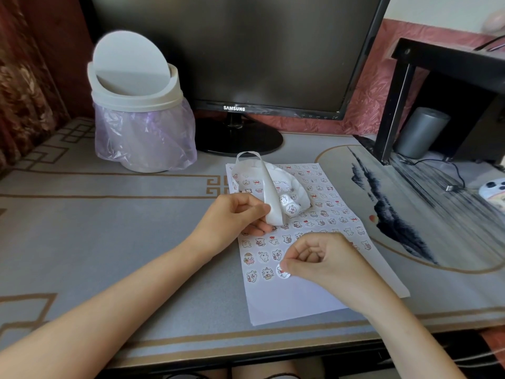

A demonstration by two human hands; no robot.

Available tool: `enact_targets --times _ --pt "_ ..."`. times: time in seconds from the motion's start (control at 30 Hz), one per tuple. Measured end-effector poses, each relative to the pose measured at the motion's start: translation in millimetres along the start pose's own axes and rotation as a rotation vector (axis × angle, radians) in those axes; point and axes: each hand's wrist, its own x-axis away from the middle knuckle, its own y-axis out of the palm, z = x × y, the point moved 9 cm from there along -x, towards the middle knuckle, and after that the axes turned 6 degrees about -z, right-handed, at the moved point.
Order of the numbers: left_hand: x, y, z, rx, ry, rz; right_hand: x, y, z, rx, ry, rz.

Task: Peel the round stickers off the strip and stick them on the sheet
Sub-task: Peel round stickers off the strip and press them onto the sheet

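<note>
The sheet (287, 305) lies flat, rows of stickers filling it almost to its near end. Over its middle the curled strip (269, 187) loops up, its loose end pinched in the left hand (232, 217) at the sheet's left edge. The right hand (322, 258), fingers curled, pinches a round sticker (281, 270) at the sheet's nearest row. Set down crooked, I reckon it could crease or overlap its neighbour; the sagging strip might snag too.

Grey patterned desk (109, 214), dark monitor (232, 50), white bin (136, 105), black shelf (437, 58), pink wall (369, 105).
</note>
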Motion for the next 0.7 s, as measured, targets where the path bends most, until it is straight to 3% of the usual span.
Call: enact_targets --times 0.7 --pt "-1.5 0.4 -2.0 -0.021 -0.002 -0.01 -0.9 -0.8 1.5 0.118 -0.062 0.018"
